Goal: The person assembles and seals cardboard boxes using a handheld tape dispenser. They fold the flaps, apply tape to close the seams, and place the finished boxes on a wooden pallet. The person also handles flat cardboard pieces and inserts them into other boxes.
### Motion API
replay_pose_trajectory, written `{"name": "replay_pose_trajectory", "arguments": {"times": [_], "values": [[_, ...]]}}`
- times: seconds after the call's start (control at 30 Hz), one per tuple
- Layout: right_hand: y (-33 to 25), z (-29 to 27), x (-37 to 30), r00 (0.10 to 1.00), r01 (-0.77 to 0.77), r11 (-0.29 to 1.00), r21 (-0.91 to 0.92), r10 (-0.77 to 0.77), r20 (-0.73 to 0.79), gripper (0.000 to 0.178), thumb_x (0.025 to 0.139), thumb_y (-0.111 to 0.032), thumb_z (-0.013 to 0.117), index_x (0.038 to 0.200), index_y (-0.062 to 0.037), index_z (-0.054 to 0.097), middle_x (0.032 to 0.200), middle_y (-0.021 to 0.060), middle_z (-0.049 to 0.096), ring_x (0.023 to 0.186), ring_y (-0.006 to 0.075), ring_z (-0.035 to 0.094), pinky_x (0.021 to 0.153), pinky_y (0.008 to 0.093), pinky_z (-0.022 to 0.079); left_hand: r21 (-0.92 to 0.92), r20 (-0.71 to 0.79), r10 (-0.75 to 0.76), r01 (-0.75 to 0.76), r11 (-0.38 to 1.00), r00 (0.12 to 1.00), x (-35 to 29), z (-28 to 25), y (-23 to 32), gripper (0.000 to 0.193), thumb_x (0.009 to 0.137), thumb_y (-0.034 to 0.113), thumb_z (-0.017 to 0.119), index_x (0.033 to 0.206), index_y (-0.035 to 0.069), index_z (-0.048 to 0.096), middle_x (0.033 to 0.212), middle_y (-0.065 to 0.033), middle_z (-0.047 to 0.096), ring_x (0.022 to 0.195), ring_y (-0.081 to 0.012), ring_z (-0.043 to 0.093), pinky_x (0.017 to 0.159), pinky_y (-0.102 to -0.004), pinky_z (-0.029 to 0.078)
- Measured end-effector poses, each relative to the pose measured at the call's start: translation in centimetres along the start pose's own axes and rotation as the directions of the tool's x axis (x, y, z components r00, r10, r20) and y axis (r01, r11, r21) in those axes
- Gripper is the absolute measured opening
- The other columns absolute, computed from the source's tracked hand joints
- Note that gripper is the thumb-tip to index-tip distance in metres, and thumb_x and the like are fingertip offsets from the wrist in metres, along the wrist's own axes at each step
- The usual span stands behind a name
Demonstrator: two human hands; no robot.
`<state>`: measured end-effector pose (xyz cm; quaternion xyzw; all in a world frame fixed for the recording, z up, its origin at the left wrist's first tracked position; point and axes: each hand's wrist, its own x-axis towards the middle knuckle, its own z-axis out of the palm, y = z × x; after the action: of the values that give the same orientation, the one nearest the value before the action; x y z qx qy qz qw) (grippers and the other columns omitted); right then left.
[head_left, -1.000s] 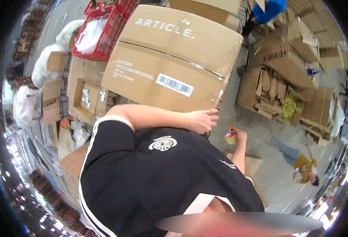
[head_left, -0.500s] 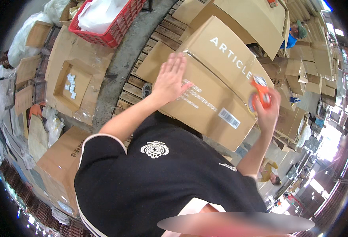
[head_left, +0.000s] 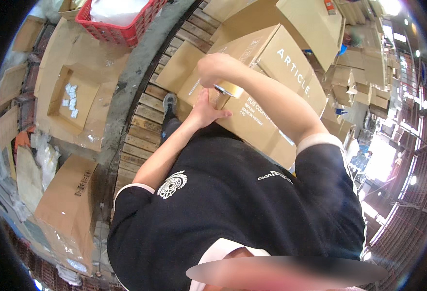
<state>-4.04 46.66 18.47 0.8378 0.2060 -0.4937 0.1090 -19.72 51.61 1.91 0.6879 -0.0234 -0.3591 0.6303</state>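
Observation:
A large sealed cardboard box point(head_left: 291, 63) with white print lies in front of me, tilted in the view. My right arm reaches across it to the left. My right hand point(head_left: 217, 68) is closed around a tape dispenser, whose orange body is hidden behind the hand. Its yellowish tape roll point(head_left: 231, 89) shows just below the wrist, close to the box's left end. Beneath it, my left hand point(head_left: 206, 110) rests against that end of the box, thumb stretched out to the right and fingers extended upward. The box's left edge is partly hidden by my hands.
The box sits over a slatted wooden pallet point(head_left: 138, 123), my shoe point(head_left: 170, 103) at its left. Further left are a shallow open carton point(head_left: 85, 109) with small white pieces, a red crate point(head_left: 111, 33) and a tall brown carton point(head_left: 65, 191). More cardboard point(head_left: 315, 29) stands behind.
My right hand has swung from the box's right end to its left end with the tape dispenser. My left hand has slid lower on the left side. The view has turned somewhat.

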Motion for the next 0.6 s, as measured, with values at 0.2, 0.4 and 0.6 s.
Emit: {"name": "replay_pose_trajectory", "arguments": {"times": [0.2, 0.4, 0.6], "values": [[7.1, 1.5, -11.2, 0.999, -0.032, 0.999, 0.039, 0.033, -0.024, 0.019, 0.068, -0.018, 0.082, 0.079, -0.0026, 0.083, 0.085, 0.0192, 0.079, 0.085, 0.0368, 0.078, 0.073, 0.0477, 0.061, 0.641, 0.185, 0.465, -0.465, 0.611, 0.866, 0.3, -1.1, 4.1, 0.104, 0.091, 0.045, 0.081, 0.169, 0.001, 0.029, 0.177, -0.0207, 0.029, 0.167, -0.0427, 0.015, 0.133, -0.0577, 0.023], [5.7, 6.7, -7.4, 0.909, 0.134, 0.936, -0.327, 0.015, 0.416, 0.029, 0.069, -0.02, 0.083, 0.092, -0.0037, 0.085, 0.099, 0.018, 0.081, 0.096, 0.0351, 0.079, 0.08, 0.0473, 0.064, 0.729, 0.609, 0.26, -0.658, 0.19, 0.749, -0.1, 3.7, 6.4, 0.058, 0.104, 0.047, 0.062, 0.141, 0.002, 0.065, 0.146, -0.017, 0.065, 0.153, -0.0355, 0.045, 0.132, -0.0542, 0.026], [13.2, -4.2, -13.2, 0.945, -0.012, 0.998, -0.061, -0.009, -0.327, 0.015, 0.065, -0.008, 0.076, 0.078, -0.0025, 0.081, 0.077, 0.0179, 0.076, 0.077, 0.0339, 0.078, 0.067, 0.0475, 0.061, 0.567, 0.464, 0.454, -0.649, 0.507, 0.76, 4.0, 3.4, 8.0, 0.068, 0.104, 0.031, 0.067, 0.161, 0.001, 0.045, 0.157, -0.0179, 0.058, 0.149, -0.0352, 0.05, 0.13, -0.0491, 0.032]]}}
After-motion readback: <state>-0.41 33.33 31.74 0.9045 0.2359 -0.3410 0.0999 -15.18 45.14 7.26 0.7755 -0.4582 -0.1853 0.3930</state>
